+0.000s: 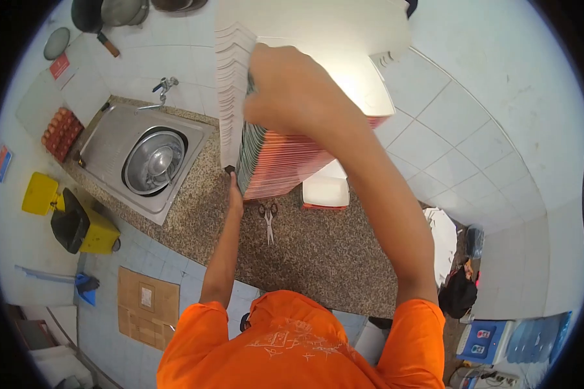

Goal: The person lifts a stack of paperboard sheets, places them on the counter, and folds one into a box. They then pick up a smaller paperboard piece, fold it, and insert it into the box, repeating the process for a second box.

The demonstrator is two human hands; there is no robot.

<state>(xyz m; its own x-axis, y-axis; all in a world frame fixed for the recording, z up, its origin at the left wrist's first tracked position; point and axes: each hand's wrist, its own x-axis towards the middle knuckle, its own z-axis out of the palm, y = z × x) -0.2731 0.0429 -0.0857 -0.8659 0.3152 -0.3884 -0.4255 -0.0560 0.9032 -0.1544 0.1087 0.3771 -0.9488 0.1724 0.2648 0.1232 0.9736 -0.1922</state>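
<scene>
A tall stack of nested red and white cardboard boxes (pixel 282 165) stands on the speckled counter (pixel 318 253). Against its upper left side is my right hand (pixel 282 91), fingers curled and partly blurred; what they grip, if anything, is hidden. Low on the stack's left edge rests my left hand (pixel 235 194), its fingers mostly hidden behind the boxes. White flaps (pixel 232 97) fan out along the left of the stack. Beside its base sits a smaller open box (pixel 325 192), and scissors (pixel 269 223) lie on the counter near me.
At the left a metal sink (pixel 155 162) holds bowls, under a tap (pixel 165 87). An egg tray (pixel 61 134) is beyond it. A yellow bin (pixel 97 227) and flattened cardboard (pixel 148 308) are on the floor. White paper pieces (pixel 442 243) lie at the right.
</scene>
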